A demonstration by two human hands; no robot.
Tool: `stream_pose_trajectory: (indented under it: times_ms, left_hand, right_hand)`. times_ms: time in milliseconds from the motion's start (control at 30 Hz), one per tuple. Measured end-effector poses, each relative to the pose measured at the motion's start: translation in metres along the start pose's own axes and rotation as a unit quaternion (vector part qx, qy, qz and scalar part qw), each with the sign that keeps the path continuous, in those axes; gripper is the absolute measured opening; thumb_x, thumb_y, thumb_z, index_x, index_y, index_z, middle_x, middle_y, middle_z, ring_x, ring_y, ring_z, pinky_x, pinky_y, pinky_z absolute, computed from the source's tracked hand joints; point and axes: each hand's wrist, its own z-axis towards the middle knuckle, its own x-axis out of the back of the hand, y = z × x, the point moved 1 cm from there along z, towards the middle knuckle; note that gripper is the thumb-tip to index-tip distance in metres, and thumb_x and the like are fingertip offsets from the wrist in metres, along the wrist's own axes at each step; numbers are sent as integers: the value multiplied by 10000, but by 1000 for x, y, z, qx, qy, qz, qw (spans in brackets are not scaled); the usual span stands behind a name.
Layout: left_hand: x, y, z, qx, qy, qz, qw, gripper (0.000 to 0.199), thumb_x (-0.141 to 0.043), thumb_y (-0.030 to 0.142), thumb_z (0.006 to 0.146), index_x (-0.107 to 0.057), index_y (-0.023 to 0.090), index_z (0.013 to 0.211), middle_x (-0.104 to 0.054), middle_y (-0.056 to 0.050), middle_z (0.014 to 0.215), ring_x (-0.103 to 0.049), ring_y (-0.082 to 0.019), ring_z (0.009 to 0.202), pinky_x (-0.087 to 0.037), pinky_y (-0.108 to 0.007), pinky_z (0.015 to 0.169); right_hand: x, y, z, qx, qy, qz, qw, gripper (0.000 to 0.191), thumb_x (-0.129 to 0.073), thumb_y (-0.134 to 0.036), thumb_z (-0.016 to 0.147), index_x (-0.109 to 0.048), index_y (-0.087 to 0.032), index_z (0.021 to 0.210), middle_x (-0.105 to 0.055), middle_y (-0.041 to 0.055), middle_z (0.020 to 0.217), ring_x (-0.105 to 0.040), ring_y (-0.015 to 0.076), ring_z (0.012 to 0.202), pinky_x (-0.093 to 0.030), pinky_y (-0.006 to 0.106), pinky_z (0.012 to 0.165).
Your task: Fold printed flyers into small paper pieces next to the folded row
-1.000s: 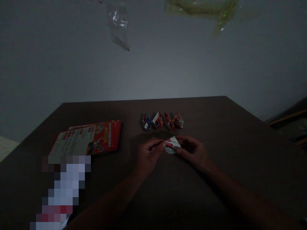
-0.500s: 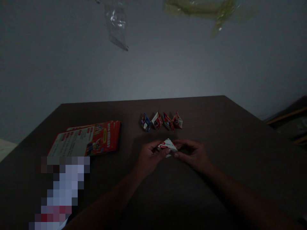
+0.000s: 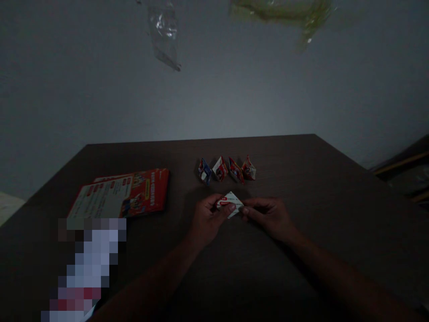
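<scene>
A small folded paper piece (image 3: 231, 199), white with red print and diamond-shaped, is held above the dark table. My left hand (image 3: 208, 220) grips its left side, with the thumb lying across its face. At the right corner, my right hand (image 3: 271, 218) pinches the paper between thumb and fingers. Just beyond my hands stands a row of several folded paper shapes: a blue one (image 3: 204, 171) at the left, a white-and-red one (image 3: 220, 169), a red-and-blue one (image 3: 236, 170), and a red-and-pale one (image 3: 248, 169) at the right.
A stack of red printed sheets (image 3: 161, 190) lies on the left of the dark wooden table (image 3: 284, 165). Nearer at lower left is a pixelated patch. Behind the table rises a pale wall (image 3: 214, 98) with clear plastic (image 3: 164, 38) and yellowish tape (image 3: 278, 11) on it.
The folded paper has turned slightly and shifted a little left, showing more of its white face. My right fingers have drawn to its right corner. The row of shapes stays put.
</scene>
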Motion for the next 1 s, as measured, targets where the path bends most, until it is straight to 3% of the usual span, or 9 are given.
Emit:
stream_pose_trajectory:
  times_ms: [233, 433, 733, 1000]
  left_hand:
    - [0, -2, 0, -15, -8, 22, 1000, 231, -729, 324, 679, -636, 138, 777, -637, -7, 693, -564, -112, 613, -446, -215, 575]
    - [2, -3, 1, -10, -9, 19, 1000, 208, -724, 294, 688, -643, 139, 802, -656, -11, 725, -582, -113, 638, -455, -217, 596]
    - [1, -3, 1, -5, -31, 17, 999, 204, -710, 303, 696, -637, 133, 780, -647, -18, 721, -579, -120, 643, -453, -223, 601]
    - [-3, -4, 1, 1, -107, -77, 991, 244, -678, 317, 742, -581, 133, 870, -613, -12, 728, -581, -121, 584, -485, -251, 558]
  right_hand:
    - [0, -1, 0, -5, -3, 13, 1000, 211, -684, -378, 743, -731, -173, 756, -676, 24, 583, -594, 126, 541, -471, 245, 533]
    - [2, -1, 1, -5, -35, 51, 998, 223, -643, -370, 786, -722, -162, 806, -689, 38, 643, -611, 126, 576, -478, 247, 562]
    - [1, 0, 2, -17, -28, 52, 998, 232, -692, -388, 739, -709, -158, 725, -679, 28, 590, -608, 124, 538, -489, 247, 548]
    - [2, 4, 4, -46, -112, 109, 987, 246, -663, -381, 775, -699, -144, 718, -708, 35, 674, -608, 96, 529, -487, 218, 536]
